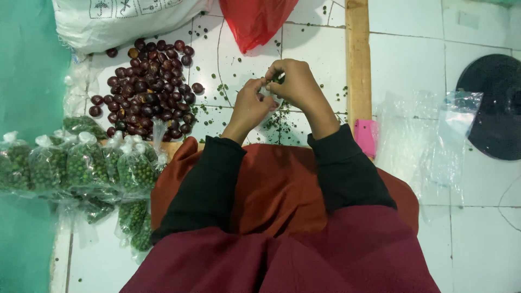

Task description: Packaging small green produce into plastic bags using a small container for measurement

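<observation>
**Both hands pinch a small green bit above the tiled floor**

The left hand (251, 103) and right hand (296, 84) meet fingertip to fingertip, closed together on a small dark-green piece (278, 79); what exactly it is, is too small to tell. Taking the pile of dark red-brown fruits (149, 89) as landmark: the hands work just to its right, above tiles (320, 49) strewn with green specks. Below-left of the pile lie tied clear bags of green peas (87, 163). Above it sits a white sack (108, 19), and up-right of it a red plastic bag (255, 19). Far right of the pile lie empty clear bags (429, 135) and a black round disc (496, 106).
</observation>
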